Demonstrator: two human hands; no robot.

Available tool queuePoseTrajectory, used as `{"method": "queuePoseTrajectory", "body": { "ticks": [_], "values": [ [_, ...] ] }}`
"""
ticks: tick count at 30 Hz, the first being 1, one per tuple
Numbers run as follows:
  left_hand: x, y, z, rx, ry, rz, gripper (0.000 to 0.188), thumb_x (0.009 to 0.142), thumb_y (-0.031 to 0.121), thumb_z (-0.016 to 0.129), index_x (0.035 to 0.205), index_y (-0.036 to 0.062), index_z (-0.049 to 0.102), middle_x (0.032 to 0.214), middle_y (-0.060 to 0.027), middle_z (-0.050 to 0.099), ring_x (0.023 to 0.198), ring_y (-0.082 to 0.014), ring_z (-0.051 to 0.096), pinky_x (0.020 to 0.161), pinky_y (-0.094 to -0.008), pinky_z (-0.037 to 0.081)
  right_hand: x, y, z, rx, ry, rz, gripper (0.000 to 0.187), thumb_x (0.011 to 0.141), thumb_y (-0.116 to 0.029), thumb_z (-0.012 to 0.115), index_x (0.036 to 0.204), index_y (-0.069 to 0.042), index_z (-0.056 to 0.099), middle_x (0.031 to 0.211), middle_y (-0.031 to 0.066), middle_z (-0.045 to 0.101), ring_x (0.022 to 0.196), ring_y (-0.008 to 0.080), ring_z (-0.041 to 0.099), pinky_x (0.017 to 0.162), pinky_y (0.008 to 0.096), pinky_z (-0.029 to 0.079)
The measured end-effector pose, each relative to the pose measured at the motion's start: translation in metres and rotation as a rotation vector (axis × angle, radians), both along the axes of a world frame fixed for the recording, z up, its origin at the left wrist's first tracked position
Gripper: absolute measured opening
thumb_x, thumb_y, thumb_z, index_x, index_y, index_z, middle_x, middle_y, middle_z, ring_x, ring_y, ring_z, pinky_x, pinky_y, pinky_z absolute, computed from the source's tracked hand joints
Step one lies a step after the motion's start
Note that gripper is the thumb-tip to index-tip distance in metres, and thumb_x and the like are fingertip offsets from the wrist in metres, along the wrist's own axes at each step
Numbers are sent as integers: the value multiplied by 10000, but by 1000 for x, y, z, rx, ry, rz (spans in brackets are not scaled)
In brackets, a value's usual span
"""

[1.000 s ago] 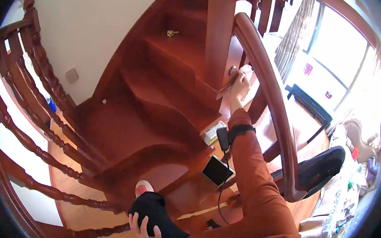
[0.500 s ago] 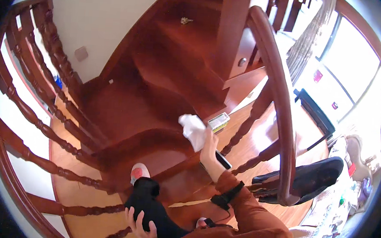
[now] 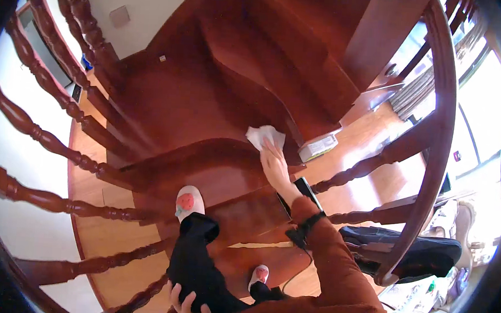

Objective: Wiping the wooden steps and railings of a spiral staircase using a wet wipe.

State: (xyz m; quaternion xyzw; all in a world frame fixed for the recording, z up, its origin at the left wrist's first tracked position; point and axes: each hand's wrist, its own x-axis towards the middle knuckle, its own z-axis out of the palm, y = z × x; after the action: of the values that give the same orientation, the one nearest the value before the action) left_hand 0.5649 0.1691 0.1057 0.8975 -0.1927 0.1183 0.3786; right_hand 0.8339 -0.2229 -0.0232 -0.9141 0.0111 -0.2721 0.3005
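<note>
My right hand [image 3: 274,165] is stretched forward with a crumpled white tissue or cloth [image 3: 260,136] under its fingers. The white piece rests against the reddish-brown wooden stair tread [image 3: 179,109], near that tread's right end. A dark, phone-like device [image 3: 307,192] shows beside my right wrist, and a black strap [image 3: 308,229] goes round the sleeve. Lower down, my left hand [image 3: 187,307] lies against my black-trousered leg with its fingers apart, holding nothing; the lower edge of the picture cuts off part of it.
A small whitish box [image 3: 319,147] stands just right of the cloth. Turned balusters [image 3: 64,102] line the left side, and a curved handrail [image 3: 445,111] sweeps down on the right. My slippered foot [image 3: 189,203] is on a lower step. A small white object [image 3: 162,58] lies by the wall.
My right hand has brought the white cloth from above the stairs down onto the tread. The view has shifted forward and downward. My left hand stays on my leg.
</note>
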Motion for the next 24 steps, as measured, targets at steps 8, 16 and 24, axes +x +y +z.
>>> {"method": "queuePoseTrajectory", "body": {
  "ticks": [8,16,24],
  "values": [
    [-1,-5,1,14,97,-32,452,898,249,586,1305,84,482,1436,-240,363,1323,-502,327,1073,-618,295,35,-53,-75,-456,206,-205,476,998,-308,452,1431,-112,429,1487,133,411,1354,391,379,1108,479,317],
    [-4,11,-2,92,160,-34,496,911,241,568,1351,107,383,1479,-237,251,1353,-514,245,1076,-649,250,14,-36,-73,-411,183,-285,491,964,-237,498,1425,-87,417,1484,125,411,1304,413,418,1076,527,332],
    [4,24,-6,80,156,36,528,920,236,561,1398,115,372,1513,-243,223,1365,-496,257,1096,-614,252,129,63,-75,-500,216,-104,561,1000,-430,417,1466,-119,383,1542,82,333,1429,390,242,1146,538,211]
  ]
}}
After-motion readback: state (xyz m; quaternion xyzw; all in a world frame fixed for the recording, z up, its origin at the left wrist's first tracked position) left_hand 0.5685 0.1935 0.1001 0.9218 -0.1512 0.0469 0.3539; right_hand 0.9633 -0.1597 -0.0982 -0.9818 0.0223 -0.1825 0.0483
